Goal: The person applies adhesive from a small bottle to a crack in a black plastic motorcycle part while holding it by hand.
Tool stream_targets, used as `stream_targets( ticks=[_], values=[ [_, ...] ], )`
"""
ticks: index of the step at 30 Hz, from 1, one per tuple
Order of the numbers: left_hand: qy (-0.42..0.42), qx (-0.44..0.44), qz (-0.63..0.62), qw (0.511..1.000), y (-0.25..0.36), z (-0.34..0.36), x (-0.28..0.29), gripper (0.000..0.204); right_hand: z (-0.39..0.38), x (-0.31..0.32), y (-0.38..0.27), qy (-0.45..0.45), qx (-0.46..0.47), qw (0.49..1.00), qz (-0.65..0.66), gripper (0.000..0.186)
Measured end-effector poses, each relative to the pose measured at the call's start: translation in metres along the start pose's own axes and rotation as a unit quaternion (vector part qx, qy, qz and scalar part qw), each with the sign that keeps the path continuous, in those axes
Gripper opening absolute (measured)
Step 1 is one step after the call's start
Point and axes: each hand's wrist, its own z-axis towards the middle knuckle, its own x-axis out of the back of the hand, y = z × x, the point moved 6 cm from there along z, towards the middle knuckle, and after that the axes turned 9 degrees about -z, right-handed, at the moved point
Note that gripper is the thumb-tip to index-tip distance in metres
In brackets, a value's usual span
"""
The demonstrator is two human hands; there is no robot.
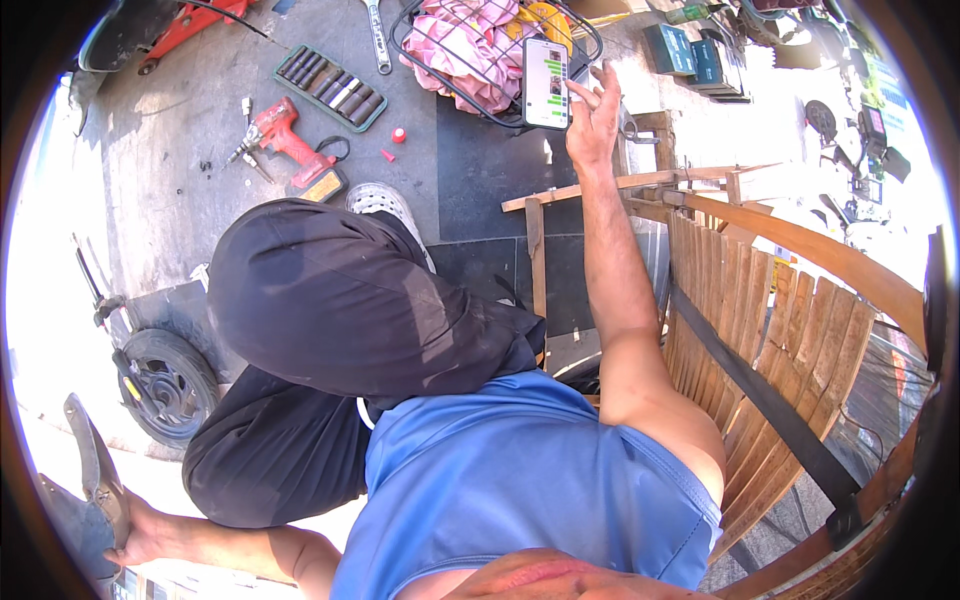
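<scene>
My right hand [595,118] is stretched out to the far side with its fingers apart, close to the right edge of a phone [546,84]. The phone has a lit screen with green and white patches and leans on the rim of a black wire basket [402,42]. Whether a fingertip touches it I cannot tell. Pink crumpled cloth [465,50] fills the basket. At the lower left, my left hand [143,530] grips the edge of a dark grey curved panel [98,470], partly cut off by the picture's rim.
A red cordless drill [283,140] lies on the floor beside a green case of sockets [330,87]. An adjustable wrench [377,38] lies beyond. A small black wheel [168,385] stands at left. At right is a slatted wooden chair [765,345]; dark boxes [700,62] sit farther off.
</scene>
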Motion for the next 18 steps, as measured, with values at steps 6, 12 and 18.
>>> stream_targets(
  ticks=[6,12,18],
  values=[
    [-0.006,0.003,-0.004,1.000,-0.002,0.000,-0.003,0.086,-0.022,0.006,-0.016,0.052,0.073,0.992,-0.083,0.069],
    [0.005,0.000,-0.011,1.000,-0.002,0.010,0.008,0.091,-0.050,0.007,-0.015,0.059,0.052,0.995,-0.064,0.066],
    [-0.019,-0.006,-0.001,1.000,-0.001,0.016,0.012,0.094,-0.055,0.011,-0.020,0.084,0.073,0.990,-0.084,0.066]
  ],
)
